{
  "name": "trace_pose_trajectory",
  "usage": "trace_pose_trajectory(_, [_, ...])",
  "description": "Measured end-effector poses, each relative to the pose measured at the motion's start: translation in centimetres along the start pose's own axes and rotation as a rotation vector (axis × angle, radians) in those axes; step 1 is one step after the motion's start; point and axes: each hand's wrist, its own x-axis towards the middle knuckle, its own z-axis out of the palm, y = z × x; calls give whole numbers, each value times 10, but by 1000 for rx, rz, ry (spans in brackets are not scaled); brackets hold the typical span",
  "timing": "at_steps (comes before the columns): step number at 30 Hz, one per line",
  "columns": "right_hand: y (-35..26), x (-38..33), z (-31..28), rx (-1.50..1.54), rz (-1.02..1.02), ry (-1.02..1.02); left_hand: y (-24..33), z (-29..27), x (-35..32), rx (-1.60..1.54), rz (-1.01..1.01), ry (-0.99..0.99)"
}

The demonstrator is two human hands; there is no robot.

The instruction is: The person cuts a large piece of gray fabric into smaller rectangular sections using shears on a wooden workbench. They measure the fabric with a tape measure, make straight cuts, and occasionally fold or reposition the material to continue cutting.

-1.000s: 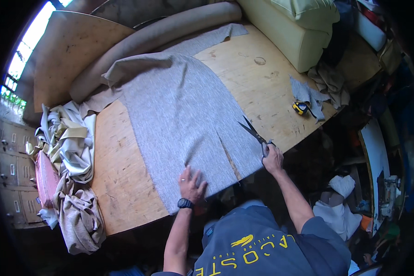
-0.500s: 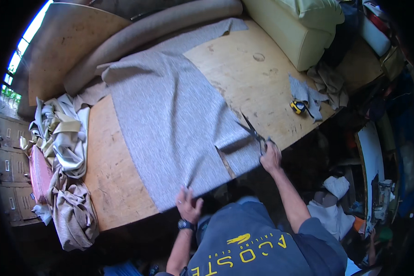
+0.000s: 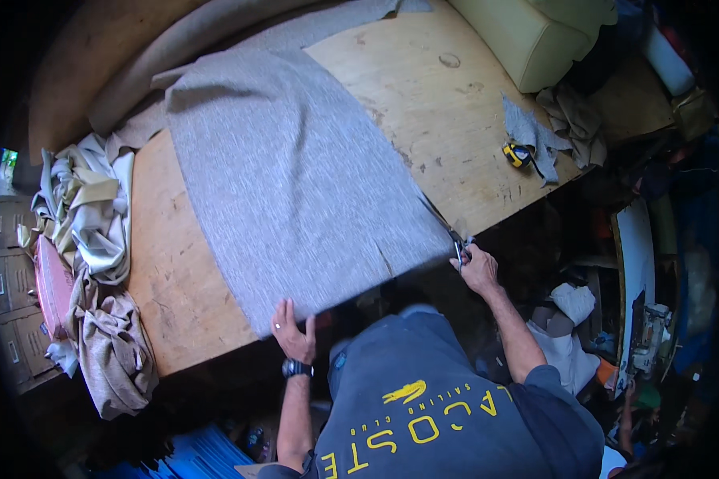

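A grey woven fabric piece (image 3: 272, 184) lies across the wooden table, creased at its far end. A short slit runs into it from the near edge, right of the middle. My right hand (image 3: 479, 270) is closed around the handles of a pair of scissors (image 3: 455, 237) at the fabric's near right corner. The dark blades point away along its right edge; whether they are apart I cannot tell. At the near left corner, my left hand (image 3: 294, 333) rests with straight fingers on the fabric's edge, thumb apart.
A yellow and black tape measure (image 3: 517, 155) and a grey fabric scrap (image 3: 538, 137) lie right on the table (image 3: 423, 96). A pale cushioned seat (image 3: 507, 36) stands behind. Crumpled cloths (image 3: 96, 207) hang over the left end. A fabric roll (image 3: 144, 72) lies along the back.
My left hand has moved left along the near edge, from pinching the fabric to lying flat. The right corner's fold is flattened, the slit's gap has narrowed, and the scissors moved to the corner.
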Motion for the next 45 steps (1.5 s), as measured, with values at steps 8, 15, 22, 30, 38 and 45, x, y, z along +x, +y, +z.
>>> trace_pose_trajectory(8, [-58,-41,8,389,-50,-646,22,14,86,68,54,66])
trace_pose_trajectory(15, [-73,-23,16,133,-169,-184,-33,-19,139,-34,-66,50])
trace_pose_trajectory(22, [-101,72,-11,118,-160,-158,-56,-17,248,288,-60,52])
trace_pose_trajectory(30, [-68,3,7,71,-171,-282,-60,-20,257,222,-232,70])
trace_pose_trajectory(38, [-102,232,19,-71,-355,468,-201,-27,461,133,-679,234])
trace_pose_trajectory(45, [-129,327,49,-139,-198,624,-176,-42,548,210,-761,239])
